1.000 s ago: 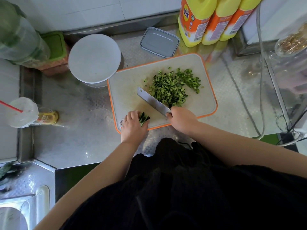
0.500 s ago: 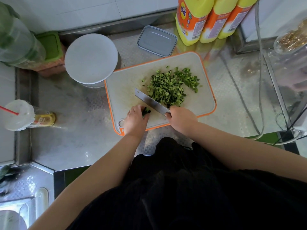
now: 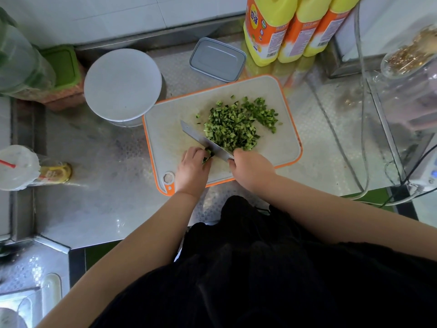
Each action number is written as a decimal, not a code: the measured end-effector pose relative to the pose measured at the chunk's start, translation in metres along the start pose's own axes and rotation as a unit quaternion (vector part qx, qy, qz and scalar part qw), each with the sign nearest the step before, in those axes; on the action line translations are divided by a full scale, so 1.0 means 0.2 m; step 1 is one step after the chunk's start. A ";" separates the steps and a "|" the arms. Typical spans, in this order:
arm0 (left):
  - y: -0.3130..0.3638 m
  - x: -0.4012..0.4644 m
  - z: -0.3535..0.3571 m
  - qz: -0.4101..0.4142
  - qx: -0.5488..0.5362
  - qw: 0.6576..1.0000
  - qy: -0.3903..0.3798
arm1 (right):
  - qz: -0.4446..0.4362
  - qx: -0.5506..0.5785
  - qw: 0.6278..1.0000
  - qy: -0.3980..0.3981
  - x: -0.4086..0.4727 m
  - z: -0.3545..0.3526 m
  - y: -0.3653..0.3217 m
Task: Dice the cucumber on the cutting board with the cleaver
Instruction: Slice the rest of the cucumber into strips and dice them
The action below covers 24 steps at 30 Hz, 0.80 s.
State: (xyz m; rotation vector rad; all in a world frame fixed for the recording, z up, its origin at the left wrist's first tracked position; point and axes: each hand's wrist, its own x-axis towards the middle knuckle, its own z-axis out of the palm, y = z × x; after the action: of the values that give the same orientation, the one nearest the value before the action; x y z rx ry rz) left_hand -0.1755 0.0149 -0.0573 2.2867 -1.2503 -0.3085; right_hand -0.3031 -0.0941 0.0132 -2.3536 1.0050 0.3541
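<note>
White tiled wall (image 3: pixel 99 17); shiny steel counter (image 3: pixel 94 185); green floor (image 3: pixel 99 255).

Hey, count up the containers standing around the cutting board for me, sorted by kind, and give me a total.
Yellow bottles: 3
White round tub: 1
Grey lidded box: 1
Green-lidded box: 1
Cup with red straw: 1
Clear jar: 1
Total: 8

My left hand (image 3: pixel 192 169) sits at the frame's center, fingers curled, pinching something against my thumb. My right hand (image 3: pixel 251 168), just right of it, is clenched in a grip. Both bare forearms slant in from the lower corners.
</note>
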 end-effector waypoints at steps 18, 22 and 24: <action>-0.04 0.00 -0.03 0.040 -0.008 0.999 0.000 | 0.046 0.052 0.997 -0.043 0.03 0.04 0.07; -0.05 -0.01 -0.03 0.032 -0.005 0.999 -0.014 | 0.001 0.013 1.000 -0.008 -0.01 0.02 0.04; -0.06 -0.01 -0.02 0.039 -0.001 0.999 -0.014 | -0.013 -0.005 1.000 -0.014 -0.03 0.02 0.01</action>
State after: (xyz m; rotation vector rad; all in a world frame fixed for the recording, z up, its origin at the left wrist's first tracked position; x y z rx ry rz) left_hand -0.1667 0.0234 -0.0603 2.2328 -1.3489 -0.3156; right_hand -0.3084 -0.0896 0.0112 -2.3610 0.9616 0.3823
